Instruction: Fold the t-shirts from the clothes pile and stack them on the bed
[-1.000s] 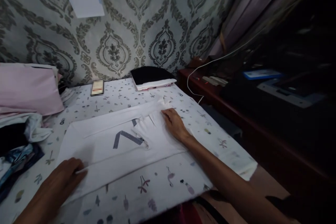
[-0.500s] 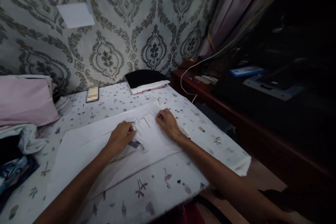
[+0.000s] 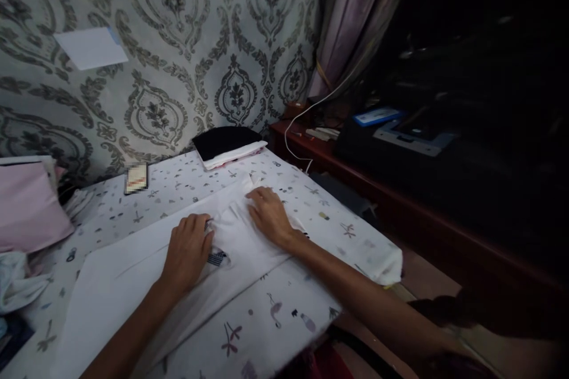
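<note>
A white garment (image 3: 240,249) lies spread over the patterned sheet (image 3: 284,302), its fabric creased between my hands. My left hand (image 3: 186,246) rests on the garment's left part, palm down, fingers slightly apart and bent. Beside its thumb shows a small dark striped patch (image 3: 217,257). My right hand (image 3: 269,213) lies on the garment near its upper right end, thumb and fingers apart. Neither hand grips the cloth.
A folded stack with black cloth on top (image 3: 229,142) sits near the wall. Left of it is a small pixelated card (image 3: 136,178). Pink cloth (image 3: 31,204) is piled at the far left. A dark red desk (image 3: 355,160) with a white cable (image 3: 291,145) stands at right.
Both hands have loosened from pinched to spread fingers and now lie flatter on the garment. The camera view has turned to the right, so the scene sits further left.
</note>
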The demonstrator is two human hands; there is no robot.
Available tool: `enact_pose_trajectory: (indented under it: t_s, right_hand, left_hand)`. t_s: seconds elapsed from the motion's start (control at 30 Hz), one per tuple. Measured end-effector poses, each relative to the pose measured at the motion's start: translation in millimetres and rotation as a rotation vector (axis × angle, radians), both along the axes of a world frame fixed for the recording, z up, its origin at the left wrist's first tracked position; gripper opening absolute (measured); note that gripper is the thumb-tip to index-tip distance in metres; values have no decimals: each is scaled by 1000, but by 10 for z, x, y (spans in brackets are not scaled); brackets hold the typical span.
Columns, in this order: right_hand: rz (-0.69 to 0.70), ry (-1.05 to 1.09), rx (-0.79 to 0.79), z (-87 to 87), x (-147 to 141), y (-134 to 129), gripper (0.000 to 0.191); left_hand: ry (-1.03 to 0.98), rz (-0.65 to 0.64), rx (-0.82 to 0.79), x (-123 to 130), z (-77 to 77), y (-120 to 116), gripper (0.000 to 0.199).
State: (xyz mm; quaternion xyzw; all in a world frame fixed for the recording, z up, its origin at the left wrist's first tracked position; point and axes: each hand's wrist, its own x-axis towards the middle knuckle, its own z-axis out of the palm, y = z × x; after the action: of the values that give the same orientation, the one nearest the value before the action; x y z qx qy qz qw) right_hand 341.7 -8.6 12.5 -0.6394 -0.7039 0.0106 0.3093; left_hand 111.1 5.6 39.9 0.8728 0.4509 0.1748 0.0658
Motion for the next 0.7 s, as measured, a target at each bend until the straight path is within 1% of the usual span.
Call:
enact_pose_trajectory:
  t_s: [0.07,0.1,0.13,0.17,0.2,0.27,0.33,0.4,0.47,0.57,0.63,0.7]
  right_hand:
    - [171,-75,19,-7,-50,-80,33]
    - [248,-103,1,-24,-63,-116,36]
    - [300,-121,-34,-47,-63,-150,39]
    - [321,-130,-83,-74,-49,-181,42]
    - [316,-128,-135,-101,-20,-212,45]
    - [260,-107,-221,-142,72,-278,51]
    - [207,-69,-247,-152,193,-356,54]
    - [188,-7,-203,-129,328,-451,52]
    - [166,81,-120,-87,482,-557,46]
    - [64,250,-30,-29,748,-726,36]
    - [26,346,-47,-17,916,-832,33]
    - [44,384,-99,-29,1038,-922,35]
  left_hand:
    - [-46,-105,40,62,-84,15,34]
    - [-65,-160,46,93,-150,26,38]
    - [-71,-207,50,120,-228,36,41]
    - [-60,-243,51,143,-310,47,44]
    - [-35,-267,49,159,-389,55,47]
    - [31,-288,43,173,-512,67,52]
    - [79,-286,32,171,-562,70,54]
    - [93,-280,16,162,-547,66,54]
    - [87,-277,-15,151,-493,62,54]
    - [61,-263,-99,161,-384,70,55]
    - [17,-256,-137,222,-297,83,55]
    - [-8,-259,-132,351,-194,85,50]
